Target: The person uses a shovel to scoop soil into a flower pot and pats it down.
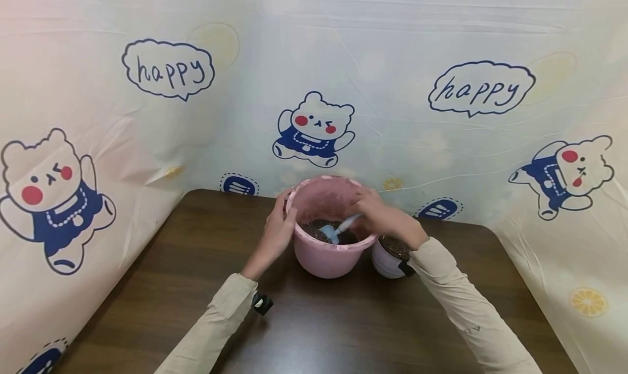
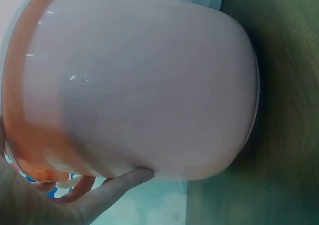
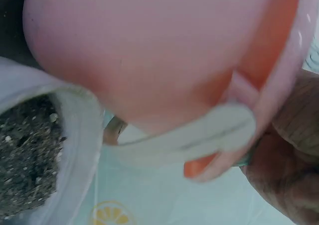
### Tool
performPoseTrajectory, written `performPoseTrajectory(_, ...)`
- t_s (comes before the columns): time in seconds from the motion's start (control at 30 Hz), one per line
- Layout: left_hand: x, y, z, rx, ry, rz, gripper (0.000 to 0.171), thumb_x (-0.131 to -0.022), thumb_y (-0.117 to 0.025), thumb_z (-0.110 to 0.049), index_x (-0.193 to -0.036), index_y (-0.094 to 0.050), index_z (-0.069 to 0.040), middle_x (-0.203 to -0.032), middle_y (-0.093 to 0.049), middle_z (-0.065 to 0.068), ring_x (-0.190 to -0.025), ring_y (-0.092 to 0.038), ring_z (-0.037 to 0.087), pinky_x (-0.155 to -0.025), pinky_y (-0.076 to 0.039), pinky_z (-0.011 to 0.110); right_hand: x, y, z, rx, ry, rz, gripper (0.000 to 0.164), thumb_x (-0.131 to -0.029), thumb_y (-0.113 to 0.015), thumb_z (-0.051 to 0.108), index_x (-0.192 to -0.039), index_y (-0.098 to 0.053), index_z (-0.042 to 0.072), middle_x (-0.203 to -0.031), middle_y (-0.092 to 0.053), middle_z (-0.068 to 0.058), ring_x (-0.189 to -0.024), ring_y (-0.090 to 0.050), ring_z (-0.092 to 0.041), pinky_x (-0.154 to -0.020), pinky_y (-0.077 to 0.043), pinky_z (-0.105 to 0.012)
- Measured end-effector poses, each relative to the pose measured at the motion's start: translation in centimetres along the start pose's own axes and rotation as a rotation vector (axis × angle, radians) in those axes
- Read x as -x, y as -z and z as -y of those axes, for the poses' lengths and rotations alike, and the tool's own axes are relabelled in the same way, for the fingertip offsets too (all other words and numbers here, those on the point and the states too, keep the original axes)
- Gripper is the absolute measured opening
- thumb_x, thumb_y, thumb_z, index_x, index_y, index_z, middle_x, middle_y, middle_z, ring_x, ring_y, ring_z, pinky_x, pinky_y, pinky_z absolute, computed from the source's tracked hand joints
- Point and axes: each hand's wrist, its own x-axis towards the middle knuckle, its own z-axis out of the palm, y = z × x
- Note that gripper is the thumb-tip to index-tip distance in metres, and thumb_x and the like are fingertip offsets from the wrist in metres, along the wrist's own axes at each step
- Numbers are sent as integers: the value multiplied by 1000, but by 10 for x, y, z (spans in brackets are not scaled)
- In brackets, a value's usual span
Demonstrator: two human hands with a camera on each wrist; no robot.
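Observation:
A pink bucket (image 1: 326, 262) stands on the table with dark soil (image 1: 314, 229) inside. My left hand (image 1: 281, 229) grips its left rim; in the left wrist view, fingers (image 2: 107, 195) lie against the bucket's wall (image 2: 149, 85). My right hand (image 1: 378, 213) reaches over the right rim and holds a small blue shovel (image 1: 338, 229) by its handle, the blade down at the soil. In the right wrist view, the right hand (image 3: 289, 170) shows beyond the rim, and the shovel is mostly hidden behind the bucket.
A small white pot (image 1: 385, 262) filled with soil (image 3: 27, 155) stands close against the bucket's right side, under my right wrist. The bucket's white handle grip (image 3: 199, 135) hangs at that side. Behind the brown table (image 1: 196, 287) hangs a printed cloth (image 1: 314, 52).

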Motion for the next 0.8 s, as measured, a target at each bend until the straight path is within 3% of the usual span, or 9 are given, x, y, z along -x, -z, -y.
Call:
performPoseTrajectory(0.13,0,0,-1,-5,-9,-4,60,-107,-43,-27,-165,-26,-24,-169,-32,13,-151,-39,36,-119,-37,61,8,6,-7,-52,-30,-48,16,-84,-83,2,-98,-83,9,-98,-75,-4,-99,-61,-27,-87,-40,-49)
performPoseTrajectory(0.3,0,0,-2,-16,-17,-13,60,-107,-43,-26,-164,-27,-23,-168,-33,15,-151,-39,37,-119,-37,61,16,5,-13,-83,-74,-120,20,-87,-80,1,-107,-82,4,-106,-75,-12,-100,-56,-30,-89,-41,-50)
performPoseTrajectory(0.53,1,0,-1,-8,-26,-24,60,-106,-44,-26,-163,-29,-21,-164,-38,18,-143,-49,37,-116,-42,59,24,2,-18,-107,-43,-251,26,-86,-79,-2,-112,-78,-4,-115,-74,-25,-101,-60,-39,-91,-44,-54)
performPoseTrajectory(0.8,1,-1,0,-27,-26,-42,58,-105,-45,-27,-162,-32,-22,-165,-39,16,-147,-43,34,-117,-40,59,36,4,-18,-75,-65,-401,26,-85,-80,-4,-111,-78,-5,-101,-73,-17,-95,-56,-35,-87,-40,-49)
